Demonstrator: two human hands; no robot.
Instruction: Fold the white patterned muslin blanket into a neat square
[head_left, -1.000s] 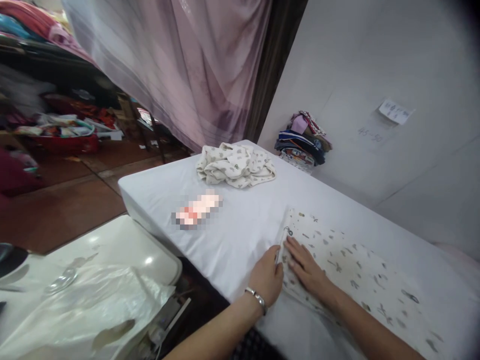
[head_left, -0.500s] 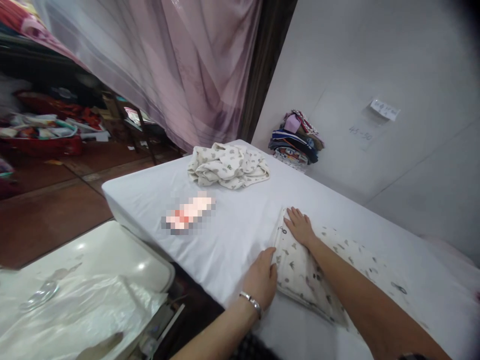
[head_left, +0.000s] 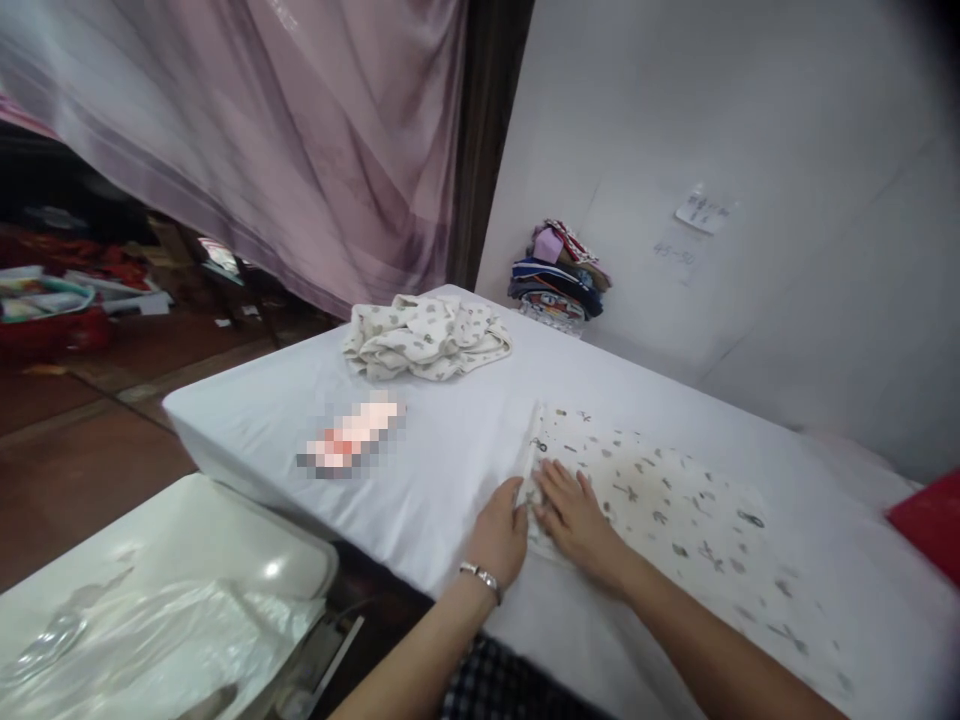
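Observation:
A white cloth (head_left: 660,500) printed with small grey and brown motifs lies spread on the white-covered table (head_left: 442,450). At its left edge, my left hand (head_left: 496,535), with a silver bracelet at the wrist, has its fingers closed on the border. My right hand (head_left: 577,515) rests flat on the cloth just beside it, fingers spread. Farther back on the table lies a crumpled cloth (head_left: 431,335) with a similar print. A pixelated pinkish item (head_left: 352,435) is on the table to the left; its kind is hidden.
A pale cream surface with clear plastic (head_left: 202,640) on it stands at lower left. Folded clothes (head_left: 559,275) are stacked by the wall. A pink curtain (head_left: 360,150) hangs behind. Something red (head_left: 930,525) shows at the right edge.
My right hand has slid from the cloth's far corner toward me, close to my left hand. The cloth's near part now looks flatter. The view has shifted to the right.

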